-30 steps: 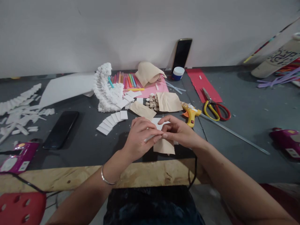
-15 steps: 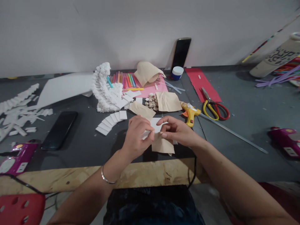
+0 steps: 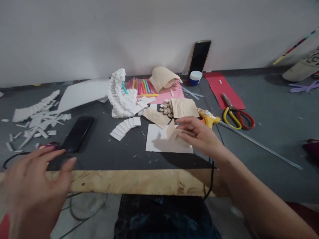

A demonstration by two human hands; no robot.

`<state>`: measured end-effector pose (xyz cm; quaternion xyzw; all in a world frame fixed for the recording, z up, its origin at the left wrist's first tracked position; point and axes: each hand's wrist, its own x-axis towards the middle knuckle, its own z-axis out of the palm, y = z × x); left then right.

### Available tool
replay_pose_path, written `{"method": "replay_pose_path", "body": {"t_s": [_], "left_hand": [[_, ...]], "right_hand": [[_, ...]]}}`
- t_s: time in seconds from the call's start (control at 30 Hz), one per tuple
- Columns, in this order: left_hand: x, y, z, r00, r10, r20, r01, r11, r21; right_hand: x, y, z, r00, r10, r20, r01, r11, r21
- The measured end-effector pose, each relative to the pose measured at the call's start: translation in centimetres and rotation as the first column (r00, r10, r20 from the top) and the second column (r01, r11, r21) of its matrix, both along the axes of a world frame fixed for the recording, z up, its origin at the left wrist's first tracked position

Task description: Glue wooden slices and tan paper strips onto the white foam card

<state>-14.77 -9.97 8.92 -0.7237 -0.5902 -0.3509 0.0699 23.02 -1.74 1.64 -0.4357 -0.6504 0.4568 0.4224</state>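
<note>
My left hand (image 3: pixel 41 186) is in the lower left, fingers apart and holding nothing, close to a purple glue gun (image 3: pixel 48 146) that it partly hides. In my right hand (image 3: pixel 198 134) is a small folded piece of beige paper (image 3: pixel 171 131), held by the fingers over a white card (image 3: pixel 159 146). The card lies flat on the dark table. Beyond it are another beige paper piece (image 3: pixel 156 117), a pile of small brown-and-white pieces (image 3: pixel 166 108) and a creased beige sheet (image 3: pixel 185 108). A yellow glue gun (image 3: pixel 211 120) lies just past my right hand, partly covered by it.
A black phone (image 3: pixel 77 134) and a fan of white squares (image 3: pixel 126 127) lie left of the card. A white textured model (image 3: pixel 122 99) stands behind them. Scissors (image 3: pixel 234 114) and a long clear glue stick (image 3: pixel 261 146) are at right. Another phone (image 3: pixel 199 58) leans on the wall.
My left hand has moved away from the paper to the lower left and opened. The beige paper now stays with my right hand, and more of the white card shows. The view has shifted left.
</note>
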Motion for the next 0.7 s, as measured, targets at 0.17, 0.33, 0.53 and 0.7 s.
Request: {"method": "replay_pose_path", "body": {"t_s": [0.17, 0.33, 0.53, 0.7], "left_hand": [[10.6, 3.5, -1.3, 0.893, -0.449, -0.031, 0.438, 0.884, -0.166], [16.4, 10.0, -4.8, 0.769, -0.640, -0.005, 0.617, 0.744, -0.255], [15.1, 11.1, -7.4, 0.787, -0.529, -0.316, 0.546, 0.837, -0.043], [14.0, 9.3, -9.4, 0.719, -0.567, -0.402, 0.581, 0.808, -0.098]], "right_hand": [[-2.1, -1.7, 0.3, 0.949, 0.209, 0.235, -0.256, 0.947, 0.194], [-1.0, -0.5, 0.0, 0.925, -0.012, 0.380, -0.159, 0.896, 0.415], [1.1, 1.5, -0.5, 0.794, -0.150, 0.589, -0.211, 0.841, 0.498], [1.5, 0.4, -0.9, 0.576, -0.133, 0.807, -0.407, 0.809, 0.424]]}}
